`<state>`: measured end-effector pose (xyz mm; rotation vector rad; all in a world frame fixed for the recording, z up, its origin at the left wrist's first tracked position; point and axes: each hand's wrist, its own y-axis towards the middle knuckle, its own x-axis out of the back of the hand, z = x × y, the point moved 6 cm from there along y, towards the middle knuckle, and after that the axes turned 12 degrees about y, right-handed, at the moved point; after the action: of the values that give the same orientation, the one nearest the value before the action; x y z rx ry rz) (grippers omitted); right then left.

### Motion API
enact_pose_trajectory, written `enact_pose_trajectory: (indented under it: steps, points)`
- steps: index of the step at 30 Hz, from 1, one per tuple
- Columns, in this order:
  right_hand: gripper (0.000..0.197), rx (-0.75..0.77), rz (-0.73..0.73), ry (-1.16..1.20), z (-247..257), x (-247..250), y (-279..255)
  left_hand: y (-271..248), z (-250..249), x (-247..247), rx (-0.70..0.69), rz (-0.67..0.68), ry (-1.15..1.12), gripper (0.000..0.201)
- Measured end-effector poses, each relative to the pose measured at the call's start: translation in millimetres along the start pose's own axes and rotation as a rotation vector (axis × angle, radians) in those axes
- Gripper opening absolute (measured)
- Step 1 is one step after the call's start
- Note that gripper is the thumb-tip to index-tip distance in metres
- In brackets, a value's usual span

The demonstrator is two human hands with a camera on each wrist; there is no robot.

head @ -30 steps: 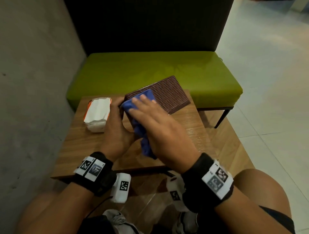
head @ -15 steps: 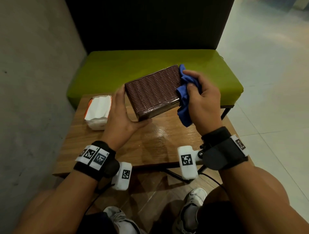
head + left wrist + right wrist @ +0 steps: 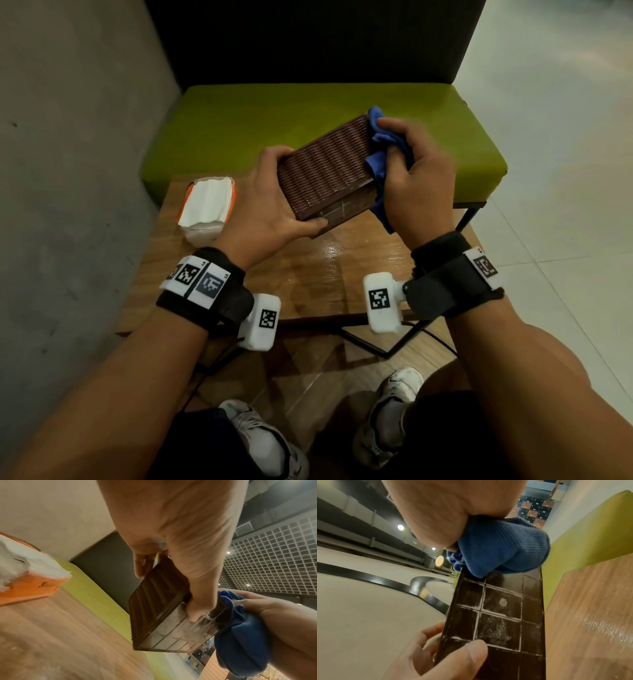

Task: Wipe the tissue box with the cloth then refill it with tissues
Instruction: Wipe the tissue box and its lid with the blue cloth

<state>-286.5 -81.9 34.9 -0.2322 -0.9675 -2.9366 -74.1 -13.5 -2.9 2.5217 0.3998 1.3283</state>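
Observation:
A dark brown woven tissue box (image 3: 325,168) (image 3: 157,600) (image 3: 505,615) is held tilted above the wooden table (image 3: 308,274). My left hand (image 3: 270,209) (image 3: 180,547) grips its left end, thumb on the gridded underside. My right hand (image 3: 414,178) (image 3: 436,513) clutches a bunched blue cloth (image 3: 380,150) (image 3: 240,635) (image 3: 501,550) and presses it against the box's right end. A white tissue pack in orange wrapping (image 3: 207,205) (image 3: 25,574) lies on the table's left side.
A green cushioned bench (image 3: 308,120) with a dark backrest stands just behind the table. A grey wall (image 3: 68,171) runs along the left. Pale floor tiles (image 3: 565,171) spread to the right. My knees and shoes (image 3: 394,411) are below the table's near edge.
The right hand carried the cloth from the box's near-left part to its right end. The left hand lifted and tipped the box up off the table.

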Motion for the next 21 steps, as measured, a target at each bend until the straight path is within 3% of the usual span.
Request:
enact_pose_trajectory:
  steps: [4,7,12,14,16,21]
  points:
    - [0.039,0.131,0.041,-0.113,13,-11,-7,8,-5,-1,-0.018,0.003,0.164,0.109]
    - [0.044,0.260,0.131,-0.405,26,-33,-28,7,-5,-2,-0.035,-0.029,0.148,0.104]
    - [0.045,0.503,0.549,-0.468,35,-76,-78,-5,-8,-3,-0.115,-0.044,0.076,0.093]
    - [0.044,0.476,0.502,-0.488,30,-64,-62,-8,-4,-1,-0.114,-0.070,0.074,0.096]
    - [0.040,0.383,0.354,-0.453,24,-45,-41,-11,2,1,-0.113,-0.094,0.094,0.097]
    - [0.039,-0.011,0.152,0.090,9,-15,-16,-17,12,4,-0.116,-0.104,0.093,0.098]
